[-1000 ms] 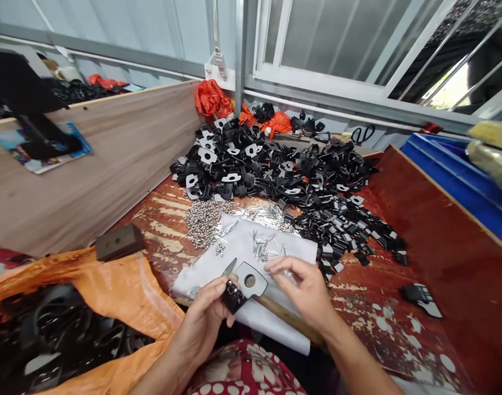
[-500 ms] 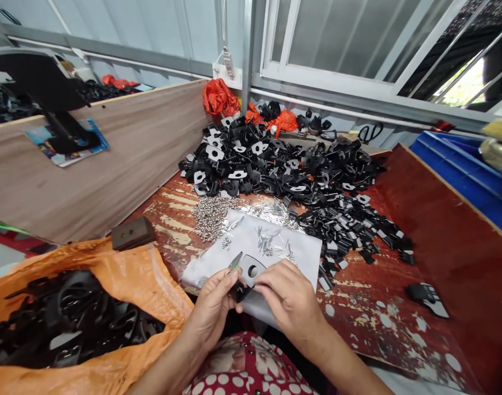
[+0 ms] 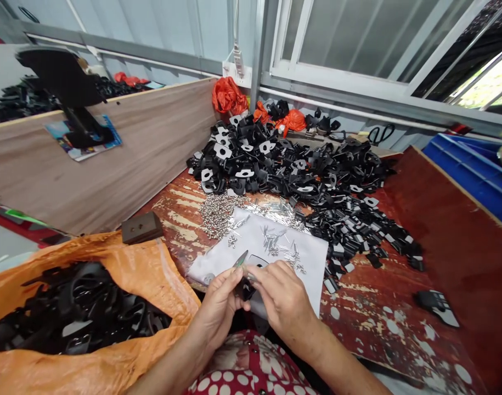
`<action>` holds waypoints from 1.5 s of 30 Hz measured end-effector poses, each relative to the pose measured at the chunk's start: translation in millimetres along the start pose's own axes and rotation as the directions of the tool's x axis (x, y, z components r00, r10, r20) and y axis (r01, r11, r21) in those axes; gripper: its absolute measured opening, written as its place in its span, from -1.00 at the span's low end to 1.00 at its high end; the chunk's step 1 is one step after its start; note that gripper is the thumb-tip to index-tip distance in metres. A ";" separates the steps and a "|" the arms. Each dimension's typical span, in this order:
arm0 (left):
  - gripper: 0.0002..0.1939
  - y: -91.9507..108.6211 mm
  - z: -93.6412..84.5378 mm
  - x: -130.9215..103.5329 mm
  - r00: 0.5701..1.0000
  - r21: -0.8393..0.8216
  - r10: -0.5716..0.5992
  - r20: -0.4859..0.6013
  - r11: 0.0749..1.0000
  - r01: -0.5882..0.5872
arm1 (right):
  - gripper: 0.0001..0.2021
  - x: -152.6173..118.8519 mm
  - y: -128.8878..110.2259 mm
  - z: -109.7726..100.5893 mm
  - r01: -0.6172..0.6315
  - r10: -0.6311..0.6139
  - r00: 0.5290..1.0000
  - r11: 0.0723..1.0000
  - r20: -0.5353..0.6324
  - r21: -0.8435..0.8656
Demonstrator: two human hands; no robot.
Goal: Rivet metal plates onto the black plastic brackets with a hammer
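Note:
My left hand [image 3: 223, 296] is closed around a black plastic part [image 3: 247, 288], partly hidden by the fingers. A slim pointed metal tool [image 3: 241, 258] sticks up past the left thumb and index finger. My right hand [image 3: 286, 291] has its fingers pinched together against the same part; whatever they hold is hidden. Beyond the fingers, the grey plate of the part [image 3: 257, 259] shows only its far edge. Under and past the hands lies a pale cloth [image 3: 312, 249], with loose metal pins [image 3: 273, 238] scattered on it.
Behind the cloth are heaps of small metal pieces [image 3: 218, 214] and a large pile of black plastic parts [image 3: 275, 159]. An orange bag [image 3: 179, 291] of black parts sits at the left, near a brown block [image 3: 141, 227]. Wooden boards [image 3: 152, 131] flank the worktop; a blue crate [image 3: 473, 175] stands right.
My right fingers have moved up and left over the part, now covering most of its round hole. The view has shifted slightly, so the surroundings sit further right.

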State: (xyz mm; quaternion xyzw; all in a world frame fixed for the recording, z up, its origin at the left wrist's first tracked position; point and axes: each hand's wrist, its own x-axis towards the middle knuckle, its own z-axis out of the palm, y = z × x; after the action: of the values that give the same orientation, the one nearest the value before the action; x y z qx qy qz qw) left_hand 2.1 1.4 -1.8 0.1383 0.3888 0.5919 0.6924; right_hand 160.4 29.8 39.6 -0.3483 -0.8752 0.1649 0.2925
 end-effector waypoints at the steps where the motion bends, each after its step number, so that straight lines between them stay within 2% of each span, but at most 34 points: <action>1: -0.72 -0.6 -1.0 0.0 1.000 -0.006 -0.006 0.000 1.000 0.006 | -0.66 0.4 -0.5 -1.8 0.000 0.000 1.000 1.000 -0.013 0.015; 4: -0.72 -2.8 -4.0 0.7 0.999 -0.016 -0.035 0.011 0.999 0.035 | -0.73 1.9 -0.5 -3.6 -0.012 0.029 0.994 0.986 -0.104 0.166; 8: -0.69 -4.7 -4.5 1.3 0.998 -0.023 -0.065 0.015 0.998 0.065 | -0.89 3.2 6.0 9.4 -0.129 0.213 0.967 0.879 -0.137 0.459; 11: -0.70 -4.7 -2.8 0.5 0.996 -0.029 -0.083 0.022 0.996 0.084 | -0.92 3.4 12.6 24.1 -0.173 0.294 0.940 0.850 -0.176 0.498; 14: -0.70 -4.3 -2.0 -0.8 0.995 -0.033 -0.094 0.022 0.995 0.095 | -0.90 2.6 14.4 30.7 -0.157 0.279 0.928 0.894 -0.247 0.421; 17: -0.70 -4.1 -2.0 -1.2 0.997 -0.036 -0.078 0.005 0.996 0.078 | -0.89 1.3 10.4 27.4 -0.077 0.150 0.932 0.972 -0.331 0.224; 22: -0.70 -7.0 -3.8 0.5 0.997 -0.031 -0.068 -0.020 0.997 0.067 | -0.88 -1.6 0.6 24.6 0.011 -0.017 0.932 1.000 -0.362 -0.020; 26: -0.68 -12.5 -3.9 0.7 0.997 -0.019 -0.045 -0.056 0.999 0.043 | -0.83 -4.8 -1.8 35.2 0.112 -0.168 0.938 0.975 -0.302 -0.194; 29: -0.61 -12.3 -0.6 -3.4 0.996 -0.003 -0.036 -0.076 0.999 0.036 | -0.81 -8.0 0.5 41.8 0.122 -0.174 0.949 0.971 -0.261 -0.206; 33: -0.61 -8.1 -3.4 -18.9 0.996 0.023 -0.072 -0.053 0.997 0.073 | -0.83 -13.9 -0.7 43.4 0.097 -0.136 0.949 0.984 -0.283 -0.148; 35: -0.65 -8.4 -14.4 -29.7 0.997 0.038 -0.078 -0.022 0.996 0.079 | -0.86 -15.9 -5.1 42.2 0.098 -0.126 0.952 0.989 -0.279 -0.114; 37: -0.61 -9.3 -31.8 -41.0 0.999 0.098 -0.038 -0.022 0.994 0.040 | -0.85 -17.0 -8.9 39.6 0.155 -0.162 0.965 0.987 -0.208 -0.052; 39: -0.58 -7.1 -52.0 -51.8 0.997 0.244 0.045 -0.063 0.969 -0.028 | -0.84 -18.7 -7.5 34.7 0.213 -0.212 0.976 0.976 -0.043 0.036; 40: -0.59 -4.0 -61.4 -56.7 0.992 0.346 0.090 -0.085 0.937 -0.055 | -0.81 -20.3 -3.8 31.5 0.202 -0.205 0.977 0.978 0.056 0.052; 42: -0.59 5.3 -76.4 -64.8 0.979 0.560 0.159 -0.124 0.826 -0.064 | -0.73 -25.7 9.4 25.1 0.083 -0.069 0.979 0.994 0.190 -0.064; 45: -0.52 18.1 -85.7 -68.9 0.962 0.745 0.222 -0.159 0.666 -0.031 | -0.76 -38.2 35.5 20.9 -0.115 0.203 0.963 0.904 0.176 -0.411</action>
State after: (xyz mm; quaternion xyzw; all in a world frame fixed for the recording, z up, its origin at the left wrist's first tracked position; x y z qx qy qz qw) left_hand -70.7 -80.8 -20.6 0.3608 0.6627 0.4438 0.4833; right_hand 187.9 26.0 -9.2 -0.4510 -0.8852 0.0439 0.1054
